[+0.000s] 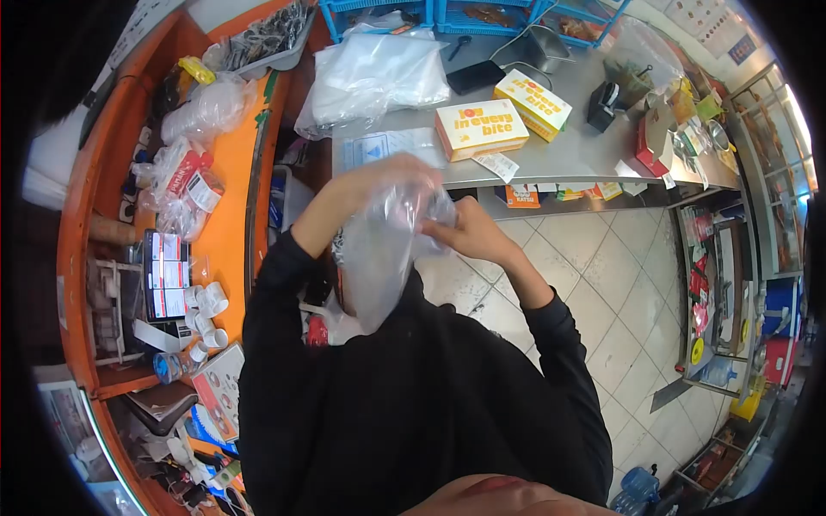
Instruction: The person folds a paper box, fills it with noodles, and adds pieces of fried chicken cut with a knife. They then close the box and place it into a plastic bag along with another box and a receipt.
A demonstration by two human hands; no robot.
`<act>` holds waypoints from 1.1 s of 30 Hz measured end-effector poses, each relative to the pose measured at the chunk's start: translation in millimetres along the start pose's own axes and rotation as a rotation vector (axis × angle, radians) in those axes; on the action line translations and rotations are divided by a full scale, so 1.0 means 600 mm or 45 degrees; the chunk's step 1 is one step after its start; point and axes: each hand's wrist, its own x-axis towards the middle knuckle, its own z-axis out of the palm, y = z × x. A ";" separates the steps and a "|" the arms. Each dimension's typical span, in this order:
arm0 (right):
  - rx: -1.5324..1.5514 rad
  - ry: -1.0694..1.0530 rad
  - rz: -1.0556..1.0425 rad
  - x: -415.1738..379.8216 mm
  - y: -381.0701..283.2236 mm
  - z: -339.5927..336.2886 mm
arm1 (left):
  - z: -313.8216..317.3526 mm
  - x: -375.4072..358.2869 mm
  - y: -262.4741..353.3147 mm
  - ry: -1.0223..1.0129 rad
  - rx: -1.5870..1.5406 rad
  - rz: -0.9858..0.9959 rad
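Note:
A clear plastic bag (pixel 379 258) hangs in front of my chest, held up at its top between both hands. My left hand (pixel 400 176) is closed at the bag's upper edge, its fingers partly behind the film. On the bag's right side, my right hand (pixel 469 232) pinches the plastic between thumb and fingers. Just beyond the hands, a yellow and white box (pixel 482 129) lies on the metal counter (pixel 594 155), with a second such box (pixel 533 103) behind it. A paper slip (pixel 496 167) is at the counter's front edge.
A stack of clear bags (pixel 374 77) and a black phone (pixel 475 78) lie on the counter. At the left, an orange counter (pixel 228 181) bears a tablet (pixel 167 275) and white cups (pixel 206 301). Shelving (pixel 723 284) stands at the right beyond the tiled floor.

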 end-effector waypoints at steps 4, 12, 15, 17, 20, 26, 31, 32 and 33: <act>0.886 0.120 0.388 -0.045 0.048 0.001 | 0.066 0.064 -0.115 0.298 -0.475 0.242; 1.482 0.663 0.903 -0.212 0.242 0.011 | 0.217 0.078 -0.194 -0.451 -0.907 0.388; 1.387 0.858 0.941 -0.265 0.267 0.022 | 0.216 0.106 -0.212 -0.656 -1.539 0.622; 1.090 1.073 0.951 -0.289 0.259 0.021 | 0.194 0.106 -0.213 -0.647 -1.623 0.501; 0.908 1.121 0.876 -0.311 0.219 -0.011 | 0.165 0.108 -0.208 -0.542 -1.563 0.285; 0.471 1.086 0.943 -0.334 0.241 -0.037 | 0.182 0.133 -0.223 0.169 -0.771 -0.049; -0.956 1.567 0.598 -0.293 0.253 0.005 | 0.185 0.157 -0.236 0.541 -0.161 -0.047; -0.917 1.529 0.566 -0.281 0.242 0.019 | 0.186 0.166 -0.233 0.553 -0.166 -0.036; -0.511 1.340 0.613 -0.260 0.216 0.034 | 0.200 0.171 -0.232 0.489 -0.346 0.105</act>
